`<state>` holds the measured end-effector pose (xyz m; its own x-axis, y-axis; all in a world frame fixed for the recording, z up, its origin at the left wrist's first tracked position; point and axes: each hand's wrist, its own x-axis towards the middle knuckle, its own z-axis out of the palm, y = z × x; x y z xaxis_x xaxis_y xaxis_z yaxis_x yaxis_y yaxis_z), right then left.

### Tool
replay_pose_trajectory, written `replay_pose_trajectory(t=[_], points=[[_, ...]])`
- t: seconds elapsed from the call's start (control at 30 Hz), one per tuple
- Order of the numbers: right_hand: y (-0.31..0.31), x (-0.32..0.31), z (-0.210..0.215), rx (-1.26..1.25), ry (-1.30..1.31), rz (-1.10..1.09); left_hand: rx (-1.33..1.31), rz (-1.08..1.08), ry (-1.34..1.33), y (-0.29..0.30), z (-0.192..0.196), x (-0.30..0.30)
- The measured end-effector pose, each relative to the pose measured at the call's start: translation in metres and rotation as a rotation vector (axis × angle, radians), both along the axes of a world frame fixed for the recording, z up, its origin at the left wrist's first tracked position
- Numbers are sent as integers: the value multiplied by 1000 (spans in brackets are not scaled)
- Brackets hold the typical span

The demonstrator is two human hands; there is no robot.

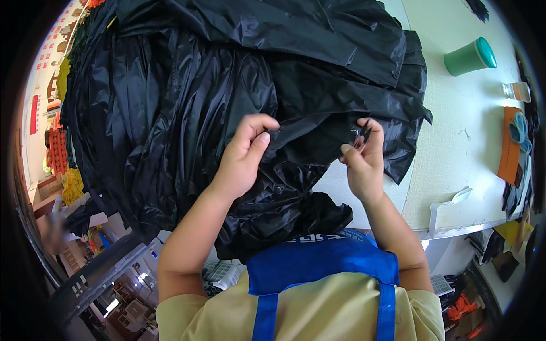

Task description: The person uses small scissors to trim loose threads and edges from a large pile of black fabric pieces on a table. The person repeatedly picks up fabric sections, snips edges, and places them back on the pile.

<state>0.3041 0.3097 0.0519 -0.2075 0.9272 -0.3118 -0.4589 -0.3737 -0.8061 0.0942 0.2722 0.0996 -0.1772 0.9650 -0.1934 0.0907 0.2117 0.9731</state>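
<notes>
A large heap of glossy black garments (170, 96), thin and rainwear-like, spreads over the table in front of me. My left hand (243, 152) is closed, thumb against forefinger, pinching an edge of the black fabric. To its right, my right hand (367, 162) curls its fingers round a small dark tool (356, 135) with shiny metal parts. It looks like thread snips, though the fingers cover much of it. A fold of black fabric stretches between both hands, touching the right fingertips. Below the left hand, a round dark snap (277, 189) shows on the cloth.
At the right, the pale table (432, 165) carries a green cup (470, 57), a small clear jar (515, 91) and an orange strip (508, 146) with blue-grey cloth loops (518, 132). A loose thread (465, 134) lies nearby. Black fabric hangs over the table's near edge against my blue apron (318, 264).
</notes>
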Motion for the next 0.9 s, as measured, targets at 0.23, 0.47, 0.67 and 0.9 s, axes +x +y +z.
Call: replay_pose_trajectory(t=[0.23, 0.47, 0.67, 0.9], points=[[-13, -4, -20, -569, 667, -3, 158, -379, 722, -16, 8, 15], [-14, -12, -20, -607, 722, -20, 269, -371, 915, -24, 2, 14], [-13, 9, -33, -150, -20, 85, 370, -439, 604, -7, 11, -5], [-35, 14, -54, 723, -1022, 751, 184, -600, 698, 3, 37, -20]])
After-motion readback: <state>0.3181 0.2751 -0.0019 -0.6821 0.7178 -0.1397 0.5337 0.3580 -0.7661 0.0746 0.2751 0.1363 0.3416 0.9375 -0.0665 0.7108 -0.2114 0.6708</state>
